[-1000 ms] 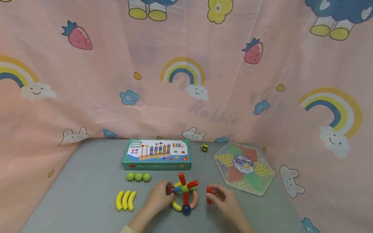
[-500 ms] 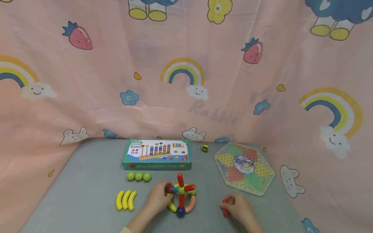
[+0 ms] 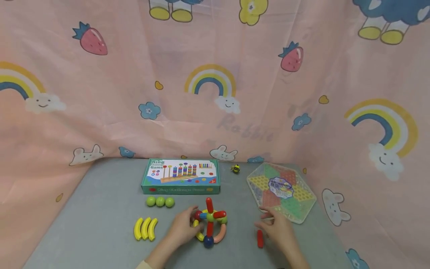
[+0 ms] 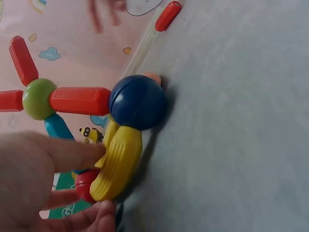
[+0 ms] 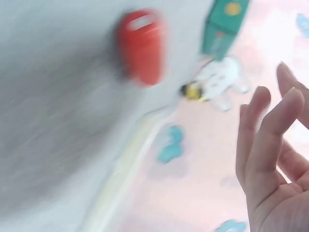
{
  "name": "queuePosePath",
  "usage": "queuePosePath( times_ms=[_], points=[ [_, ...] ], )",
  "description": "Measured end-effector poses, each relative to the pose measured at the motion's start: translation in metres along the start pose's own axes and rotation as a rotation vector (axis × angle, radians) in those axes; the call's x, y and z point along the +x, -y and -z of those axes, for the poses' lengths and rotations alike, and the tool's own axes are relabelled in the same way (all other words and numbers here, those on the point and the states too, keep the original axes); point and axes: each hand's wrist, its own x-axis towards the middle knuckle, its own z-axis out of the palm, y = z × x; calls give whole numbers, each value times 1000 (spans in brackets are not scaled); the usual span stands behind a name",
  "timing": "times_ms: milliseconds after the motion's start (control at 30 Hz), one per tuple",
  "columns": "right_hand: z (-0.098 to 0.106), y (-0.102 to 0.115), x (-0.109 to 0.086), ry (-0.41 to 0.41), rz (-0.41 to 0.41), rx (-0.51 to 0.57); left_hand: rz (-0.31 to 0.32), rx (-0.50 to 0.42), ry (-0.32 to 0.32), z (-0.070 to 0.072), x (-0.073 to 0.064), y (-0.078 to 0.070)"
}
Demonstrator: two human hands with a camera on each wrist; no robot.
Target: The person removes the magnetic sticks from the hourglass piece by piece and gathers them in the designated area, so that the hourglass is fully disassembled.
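Note:
A magnetic stick-and-ball model (image 3: 209, 216) stands on the table: a ring of curved sticks and balls, with red and blue sticks meeting at a raised green ball (image 4: 39, 99). My left hand (image 3: 183, 228) grips its left side at the red ball (image 4: 86, 183), thumb and fingers on either side of the yellow curved stick (image 4: 118, 164) there. A short red stick (image 3: 260, 239) lies alone to the right of the model. Just beyond it, my right hand (image 3: 277, 228) is raised with fingers apart, holding nothing; the right wrist view shows the red stick (image 5: 142, 46) away from the fingers.
Left of the model lie yellow curved sticks (image 3: 146, 229) and a row of green balls (image 3: 160, 201). Behind stand a ring game box (image 3: 180, 177) and a small bee figure (image 3: 236, 169). A hexagonal checkers board (image 3: 282, 192) lies at the back right, close to my right hand.
My right hand carried the red stick right, laid it down, let go and lifted away. The model shifted slightly left with my left hand on it.

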Motion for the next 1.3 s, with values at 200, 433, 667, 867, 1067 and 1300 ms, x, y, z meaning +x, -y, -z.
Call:
queuePosePath(
  times_ms=[200, 433, 667, 867, 1067, 1300],
  points=[
    [-4, 41, -12, -4, 75, 99, -36, -40, 85, 6, -5, 6],
    [-31, 67, -9, 120, 149, 190, -25, -53, 129, 11, -6, 6],
    [-54, 74, -5, 201, 165, 289, -10, -75, 134, 10, -5, 9],
    [-62, 78, -7, 207, 173, 314, -3, -82, 128, 8, -6, 10],
    [-65, 80, -10, 199, 155, 290, 7, -81, 128, 8, -9, 7],
    [-66, 75, -9, 189, 202, 295, -9, -35, 66, 3, -8, 2]
  ],
)
